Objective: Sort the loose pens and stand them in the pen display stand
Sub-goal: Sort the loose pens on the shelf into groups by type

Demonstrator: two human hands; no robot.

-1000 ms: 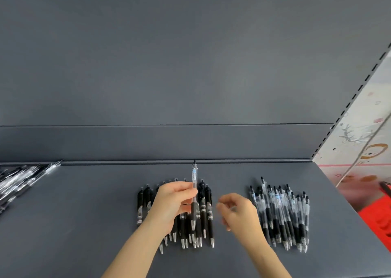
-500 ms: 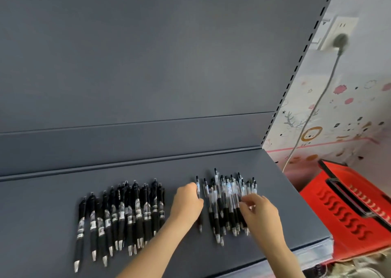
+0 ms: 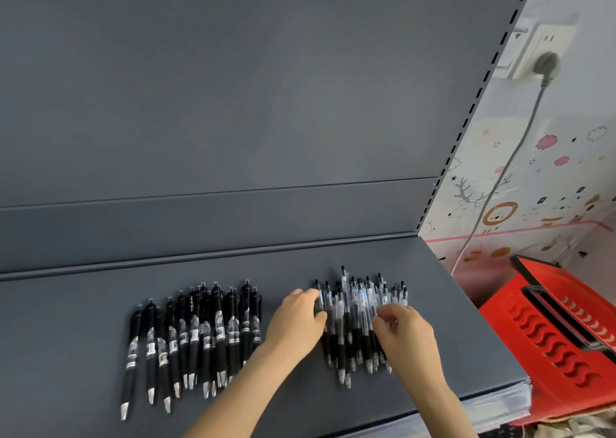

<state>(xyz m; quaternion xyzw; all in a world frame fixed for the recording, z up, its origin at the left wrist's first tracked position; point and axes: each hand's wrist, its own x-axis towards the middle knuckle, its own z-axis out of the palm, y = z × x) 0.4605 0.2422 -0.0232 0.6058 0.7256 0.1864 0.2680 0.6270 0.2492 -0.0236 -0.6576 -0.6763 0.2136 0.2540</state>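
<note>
Two groups of pens lie on the dark grey shelf, tips toward me. The black pens form the left row. The clear pens form a tighter bunch on the right. My left hand is at the bunch's left edge, thumb and fingers closed on the leftmost clear pen. My right hand rests on the bunch's right side, fingers curled and spread, fingertips touching the pens. No pen display stand is in view.
The shelf's grey back panel rises behind the pens. Its right edge and front lip are close to the clear pens. A red plastic basket sits on the floor to the right, below a wall socket with a grey cable.
My left hand carried a clear pen from above the black pens over to the clear bunch. My right hand moved onto that bunch. The view swung to the right.
</note>
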